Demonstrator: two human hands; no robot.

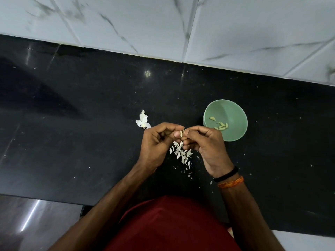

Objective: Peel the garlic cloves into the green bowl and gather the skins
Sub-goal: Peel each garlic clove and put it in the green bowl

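Black polished worktop (90, 124) spans the view; white marble-veined tile wall (235, 24) along its far edge, 12 o'clock. No brand, label or readable writing on any surface.

Person's red garment (172, 225) at 6 o'clock, both forearms reaching in from there.

Green bowl (233, 111) at 2 o'clock from the hands, standing on the worktop just beside the right hand (208, 147). Several peeled cloves (221, 125) lie on its floor, toward the near side.

Left hand (155, 142) and right hand meet at centre, fingers curled. Both grips pinch one small garlic clove (181, 133) between fingertips, held above the worktop; how much skin is left on it cannot be told. Right wrist carries a black band (226, 174) and an orange thread (231, 182).

Pile of skins (181, 152) directly under the hands, with loose flakes trailing toward 6 o'clock.

White garlic bulb remnant (143, 121) at 10 o'clock from the hands, partly hidden by the left knuckles.
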